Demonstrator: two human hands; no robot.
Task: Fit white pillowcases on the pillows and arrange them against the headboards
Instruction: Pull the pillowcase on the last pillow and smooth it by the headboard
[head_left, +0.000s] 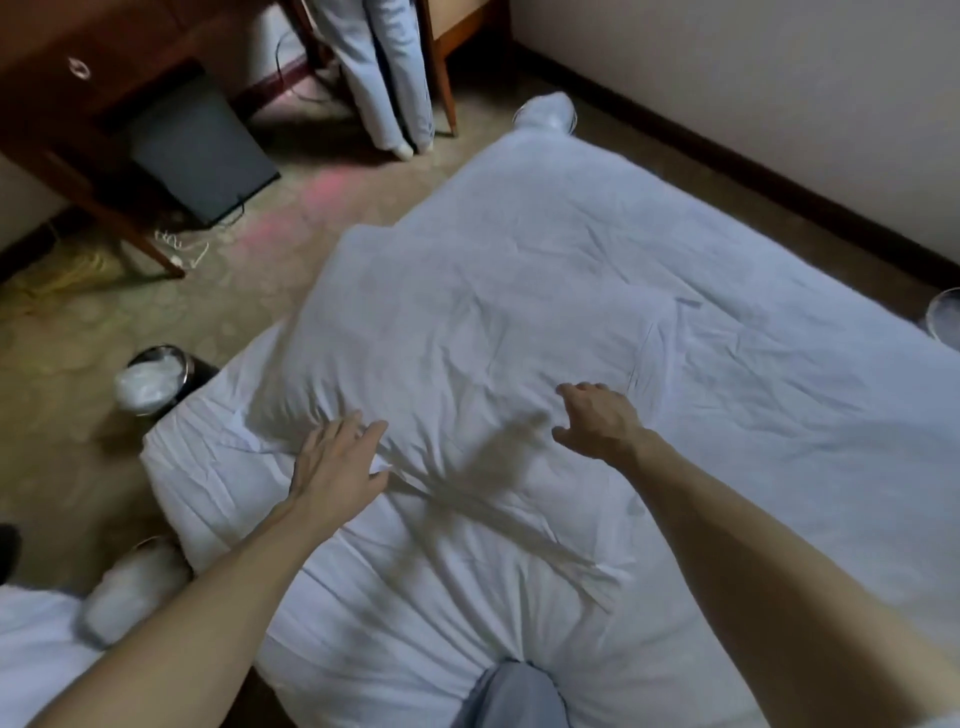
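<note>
Both hands spread wide, left hand (337, 462) and right hand (602, 421), over wrinkled white pillow (467, 332) lying on rumpled bed (779, 415); patterned carpet (78, 364), dark wooden desk (78, 78), black box (202, 150) beyond.

Two bare forearms, no sleeves visible up to the frame edge. Left hand (332, 462): uncovered, no glove, ring or watch visible. Right hand (602, 421): uncovered, no glove, ring or wristband visible. Fingernails short and unpainted as far as discernible; image blurred. Lower body: one knee (511, 693) in light blue-grey fabric, loosely creased, at bottom centre of view. No further clothing of the wearer clearly identifiable.
</note>
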